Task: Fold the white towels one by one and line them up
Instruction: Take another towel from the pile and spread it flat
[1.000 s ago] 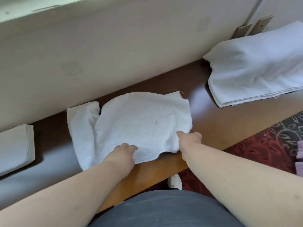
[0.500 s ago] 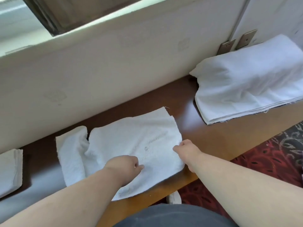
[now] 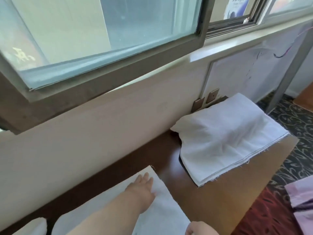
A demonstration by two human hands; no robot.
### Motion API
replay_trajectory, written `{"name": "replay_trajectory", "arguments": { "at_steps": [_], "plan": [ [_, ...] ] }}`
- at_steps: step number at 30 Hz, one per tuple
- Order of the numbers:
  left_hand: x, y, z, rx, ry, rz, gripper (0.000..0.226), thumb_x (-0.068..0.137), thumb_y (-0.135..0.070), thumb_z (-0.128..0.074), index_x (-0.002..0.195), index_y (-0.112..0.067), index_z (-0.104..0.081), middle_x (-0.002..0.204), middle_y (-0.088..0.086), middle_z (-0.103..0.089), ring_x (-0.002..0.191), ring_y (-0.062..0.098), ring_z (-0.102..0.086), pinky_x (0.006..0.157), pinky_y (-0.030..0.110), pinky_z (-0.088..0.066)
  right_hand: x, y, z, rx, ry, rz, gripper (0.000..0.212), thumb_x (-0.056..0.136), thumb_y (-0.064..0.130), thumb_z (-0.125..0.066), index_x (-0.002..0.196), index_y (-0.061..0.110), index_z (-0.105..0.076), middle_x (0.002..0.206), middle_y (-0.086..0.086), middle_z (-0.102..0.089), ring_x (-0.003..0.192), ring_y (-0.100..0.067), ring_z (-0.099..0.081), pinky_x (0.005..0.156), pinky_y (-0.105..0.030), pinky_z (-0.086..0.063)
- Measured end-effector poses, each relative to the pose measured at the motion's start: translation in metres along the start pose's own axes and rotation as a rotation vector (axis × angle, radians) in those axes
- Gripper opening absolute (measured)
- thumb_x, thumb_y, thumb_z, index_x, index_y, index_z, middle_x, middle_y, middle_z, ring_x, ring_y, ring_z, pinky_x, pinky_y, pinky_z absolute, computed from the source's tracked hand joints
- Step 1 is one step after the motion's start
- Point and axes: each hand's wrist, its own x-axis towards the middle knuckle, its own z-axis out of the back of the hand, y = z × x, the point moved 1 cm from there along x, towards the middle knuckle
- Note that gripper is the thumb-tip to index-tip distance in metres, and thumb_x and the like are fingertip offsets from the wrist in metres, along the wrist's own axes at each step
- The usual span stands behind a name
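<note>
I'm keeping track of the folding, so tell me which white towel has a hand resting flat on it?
The near towel at the bottom of the view, under the left hand. The big folded pile on the right lies untouched.

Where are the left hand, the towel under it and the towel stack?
left hand (image 3: 143, 185): head view, back of hand.
towel (image 3: 162, 211): head view, right part.
towel stack (image 3: 225, 138): head view, top sheet.

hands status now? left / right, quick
Left hand: open, fingers straight, flat on the white towel.
Right hand: only partly in frame at the bottom edge; grip cannot be told.
</note>
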Motion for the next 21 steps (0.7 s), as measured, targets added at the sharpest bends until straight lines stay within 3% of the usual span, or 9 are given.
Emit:
{"name": "replay_trajectory", "arguments": {
  "at_steps": [3, 5, 8, 11, 13, 15, 16, 18, 21],
  "plan": [
    [0.018, -0.004, 0.007, -0.003, -0.012, 0.032, 0.072, 0.097, -0.058, -0.021, 0.154, -0.026, 0.010, 0.160, -0.004, 0.024, 0.148, 0.021, 0.016, 0.118, 0.050, -0.009, 0.020, -0.011, 0.012, -0.173, -0.054, -0.033, 0.060, 0.095, 0.021, -0.066, 0.145, 0.002, -0.040, 0.159, -0.010, -0.015, 0.146, -0.021, -0.025, 0.113, -0.023, -0.025],
    [0.029, -0.005, 0.014, -0.029, -0.019, 0.052, 0.076, 0.096, -0.061, -0.024, 0.154, -0.027, 0.011, 0.159, -0.004, 0.026, 0.147, 0.022, 0.018, 0.117, 0.053, -0.010, 0.021, -0.015, 0.019, -0.275, -0.088, -0.011, 0.049, 0.094, 0.015, -0.065, 0.137, -0.001, -0.048, 0.151, -0.013, -0.029, 0.138, -0.027, -0.036, 0.112, -0.028, -0.029],
    [0.045, -0.007, 0.022, -0.026, -0.034, 0.073, 0.080, 0.094, -0.062, -0.030, 0.153, -0.030, 0.012, 0.159, -0.004, 0.027, 0.147, 0.024, 0.020, 0.116, 0.055, -0.013, 0.009, -0.012, 0.025, -0.177, -0.211, 0.018, 0.053, 0.097, 0.024, -0.048, 0.148, 0.020, -0.038, 0.149, -0.007, -0.033, 0.133, -0.025, -0.040, 0.109, -0.028, -0.034],
    [0.048, -0.013, 0.033, 0.004, -0.085, 0.087, 0.082, 0.093, -0.062, -0.036, 0.154, -0.031, 0.009, 0.161, -0.001, 0.021, 0.148, 0.027, 0.015, 0.117, 0.053, -0.010, -0.004, -0.003, 0.032, -0.396, -0.248, 0.059, 0.066, 0.093, 0.021, -0.043, 0.155, 0.034, -0.023, 0.161, -0.002, -0.009, 0.142, -0.027, -0.022, 0.114, -0.038, -0.029],
    [0.040, -0.020, 0.033, 0.044, -0.251, 0.074, 0.075, 0.094, -0.059, -0.037, 0.155, -0.029, -0.005, 0.163, 0.006, -0.001, 0.148, 0.031, -0.006, 0.115, 0.049, -0.019, -0.012, 0.006, 0.025, -0.503, -0.265, 0.153, 0.063, 0.099, 0.024, -0.043, 0.156, 0.033, -0.020, 0.166, -0.001, 0.000, 0.147, -0.027, -0.011, 0.116, -0.041, -0.027],
    [0.027, -0.027, 0.019, 0.074, -0.460, 0.058, 0.060, 0.094, -0.055, -0.037, 0.147, -0.026, -0.031, 0.148, 0.008, -0.034, 0.131, 0.029, -0.035, 0.103, 0.045, -0.037, -0.017, 0.011, 0.011, -0.586, -0.209, 0.253, 0.060, 0.103, 0.034, -0.041, 0.157, 0.032, -0.017, 0.167, -0.002, 0.002, 0.150, -0.028, -0.005, 0.119, -0.042, -0.021],
    [0.021, -0.032, 0.006, 0.080, -0.492, 0.048, 0.056, 0.093, -0.056, -0.036, 0.142, -0.027, -0.036, 0.139, 0.006, -0.041, 0.123, 0.028, -0.040, 0.097, 0.043, -0.040, -0.017, 0.009, 0.003, -0.635, -0.171, 0.281, 0.061, 0.103, 0.039, -0.040, 0.158, 0.032, -0.015, 0.167, -0.004, 0.004, 0.151, -0.029, -0.002, 0.121, -0.045, -0.018],
    [0.014, -0.041, -0.017, 0.055, -0.398, 0.061, 0.065, 0.090, -0.063, -0.033, 0.147, -0.030, -0.027, 0.146, 0.005, -0.033, 0.129, 0.027, -0.033, 0.099, 0.045, -0.036, -0.012, 0.000, -0.010, -0.673, -0.089, 0.249, 0.068, 0.101, 0.046, -0.042, 0.158, 0.034, -0.007, 0.166, -0.005, 0.011, 0.151, -0.031, 0.007, 0.121, -0.050, -0.014],
    [0.021, -0.049, -0.025, 0.035, -0.223, 0.105, 0.084, 0.088, -0.072, -0.028, 0.154, -0.033, 0.005, 0.163, 0.003, 0.006, 0.147, 0.029, 0.001, 0.112, 0.055, -0.016, -0.004, -0.011, -0.018, -0.665, -0.041, 0.219, 0.077, 0.099, 0.048, -0.046, 0.157, 0.039, 0.004, 0.165, -0.002, 0.021, 0.151, -0.029, 0.018, 0.121, -0.050, -0.012]
  ]
}}
